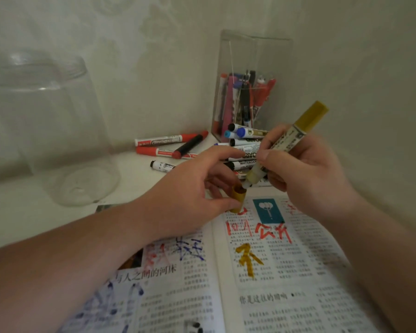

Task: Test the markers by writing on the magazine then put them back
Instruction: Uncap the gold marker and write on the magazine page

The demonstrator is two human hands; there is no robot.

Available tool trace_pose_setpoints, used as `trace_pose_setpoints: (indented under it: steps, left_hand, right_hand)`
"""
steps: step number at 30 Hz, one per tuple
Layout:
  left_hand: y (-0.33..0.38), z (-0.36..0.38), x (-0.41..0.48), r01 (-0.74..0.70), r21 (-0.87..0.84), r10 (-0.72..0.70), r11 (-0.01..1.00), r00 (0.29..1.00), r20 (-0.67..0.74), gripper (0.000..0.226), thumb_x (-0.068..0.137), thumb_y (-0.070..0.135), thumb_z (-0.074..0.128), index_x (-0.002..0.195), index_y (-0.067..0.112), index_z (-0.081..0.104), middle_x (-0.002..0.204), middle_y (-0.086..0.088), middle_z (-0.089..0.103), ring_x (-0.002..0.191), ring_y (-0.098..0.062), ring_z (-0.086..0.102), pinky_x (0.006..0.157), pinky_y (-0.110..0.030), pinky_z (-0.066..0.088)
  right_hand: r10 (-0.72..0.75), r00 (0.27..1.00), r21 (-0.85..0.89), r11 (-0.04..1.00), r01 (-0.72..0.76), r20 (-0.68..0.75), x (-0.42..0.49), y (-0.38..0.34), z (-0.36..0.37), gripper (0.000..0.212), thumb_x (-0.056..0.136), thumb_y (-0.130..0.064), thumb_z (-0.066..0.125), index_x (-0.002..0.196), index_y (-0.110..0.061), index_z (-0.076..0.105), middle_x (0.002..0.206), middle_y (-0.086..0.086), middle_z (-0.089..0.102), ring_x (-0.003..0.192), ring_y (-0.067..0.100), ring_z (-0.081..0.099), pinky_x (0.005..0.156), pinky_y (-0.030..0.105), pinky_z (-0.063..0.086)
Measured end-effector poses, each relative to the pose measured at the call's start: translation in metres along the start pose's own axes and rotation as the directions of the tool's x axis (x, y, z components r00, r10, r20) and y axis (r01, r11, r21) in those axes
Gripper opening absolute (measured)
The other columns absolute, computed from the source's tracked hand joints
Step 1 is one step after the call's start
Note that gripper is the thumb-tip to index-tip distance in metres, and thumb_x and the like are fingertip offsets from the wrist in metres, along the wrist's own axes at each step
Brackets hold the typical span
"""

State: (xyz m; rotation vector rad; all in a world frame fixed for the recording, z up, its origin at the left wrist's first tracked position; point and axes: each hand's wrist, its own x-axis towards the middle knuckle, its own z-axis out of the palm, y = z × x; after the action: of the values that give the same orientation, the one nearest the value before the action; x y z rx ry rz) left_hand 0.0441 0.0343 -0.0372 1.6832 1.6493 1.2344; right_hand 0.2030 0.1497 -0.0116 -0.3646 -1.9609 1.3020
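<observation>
An open magazine [262, 280] lies in front of me, marked with red, blue and ochre strokes. My right hand [308, 171] grips an ochre-yellow marker [296, 135], tilted with its tip pointing down-left. My left hand [192, 188] pinches the marker's yellow cap [238, 197], open end up. The marker's tip sits right at the cap's mouth. Behind the hands lies a pile of loose markers [243, 143], and three red markers [168, 146] lie to the left of it.
A clear square holder [255, 56] with several pens stands in the back corner against the wall. A large clear jar [48, 121] stands at the left on the white table. A small black-and-white marker [161, 165] lies near my left hand.
</observation>
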Motion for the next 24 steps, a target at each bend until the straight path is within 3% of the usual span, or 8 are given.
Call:
trace_pose_setpoints:
  steps: [5,9,12,16,18,21,23,24]
  left_hand:
    - [0.0,0.0,0.0,-0.007,-0.01,0.007,1.0,1.0,0.016,0.074,0.078,0.009,0.085,0.129,0.048,0.046,0.099,0.017,0.073,0.098,-0.006,0.07,0.091,-0.035,0.057]
    - [-0.003,0.002,0.001,-0.021,-0.024,0.022,0.999,0.999,0.028,0.075,0.078,0.007,0.085,0.134,0.04,0.049,0.099,0.012,0.073,0.096,-0.011,0.071,0.088,-0.039,0.058]
    - [-0.005,0.002,0.002,-0.025,-0.038,0.026,0.999,0.999,0.038,0.076,0.078,0.009,0.086,0.139,0.034,0.049,0.1,0.008,0.073,0.097,-0.015,0.071,0.087,-0.043,0.057]
    - [-0.004,0.002,0.001,-0.026,-0.049,0.027,0.998,0.999,0.026,0.071,0.079,0.013,0.086,0.132,0.041,0.049,0.097,0.007,0.073,0.095,-0.012,0.071,0.089,-0.041,0.057]
    - [-0.003,0.002,0.001,-0.027,-0.048,0.028,0.998,0.999,0.026,0.067,0.08,0.016,0.084,0.131,0.042,0.049,0.095,0.009,0.073,0.094,-0.01,0.07,0.089,-0.036,0.056]
    - [-0.002,0.002,0.0,-0.033,-0.041,0.033,0.999,0.999,0.015,0.062,0.082,0.019,0.082,0.131,0.041,0.05,0.094,0.009,0.072,0.093,-0.01,0.07,0.088,-0.034,0.056]
    - [-0.001,0.001,0.0,-0.038,-0.041,0.038,0.998,0.999,0.006,0.061,0.082,0.019,0.082,0.13,0.04,0.051,0.092,0.009,0.072,0.092,-0.01,0.07,0.088,-0.034,0.056]
    - [-0.002,0.001,0.0,-0.04,-0.04,0.04,0.998,0.999,0.004,0.061,0.082,0.019,0.083,0.13,0.038,0.052,0.092,0.008,0.071,0.091,-0.01,0.07,0.087,-0.035,0.057]
  right_hand:
    - [-0.021,1.0,-0.075,0.997,0.021,-0.001,-0.002,0.004,0.001,0.016,0.09,-0.012,0.064,0.082,0.0,0.057,0.056,-0.007,0.052,0.05,0.003,0.047,0.049,0.014,0.039]
    - [-0.044,0.996,-0.222,0.973,0.06,0.075,-0.002,0.006,0.001,0.016,0.087,-0.027,0.068,0.079,-0.015,0.063,0.067,0.008,0.062,0.063,0.028,0.06,0.059,0.04,0.052]
    - [-0.023,0.995,-0.2,0.979,0.043,0.102,-0.002,0.009,0.002,0.024,0.084,-0.042,0.069,0.082,-0.019,0.065,0.071,0.013,0.063,0.068,0.036,0.061,0.064,0.05,0.054]
    - [-0.084,0.994,-0.065,0.994,0.088,0.064,-0.002,0.008,0.0,0.018,0.09,-0.03,0.073,0.09,-0.015,0.063,0.066,-0.01,0.063,0.059,0.003,0.057,0.058,0.018,0.048]
    - [-0.122,0.99,-0.005,0.992,0.123,0.074,-0.003,0.008,-0.001,0.009,0.089,-0.022,0.066,0.093,-0.015,0.062,0.064,-0.015,0.063,0.054,-0.001,0.055,0.054,0.01,0.043]
    - [-0.146,0.988,-0.031,0.988,0.148,0.058,-0.003,0.009,0.0,0.007,0.092,-0.015,0.066,0.093,-0.022,0.065,0.066,-0.013,0.063,0.053,0.0,0.053,0.052,0.011,0.042]
    - [-0.146,0.988,-0.071,0.986,0.15,0.055,-0.003,0.01,0.001,0.002,0.093,-0.023,0.068,0.093,-0.021,0.068,0.066,-0.009,0.063,0.054,0.002,0.052,0.051,0.015,0.043]
    - [-0.154,0.987,-0.097,0.983,0.159,0.049,-0.003,0.011,0.002,0.015,0.093,-0.031,0.07,0.094,-0.017,0.07,0.067,-0.003,0.064,0.055,0.009,0.054,0.051,0.022,0.045]
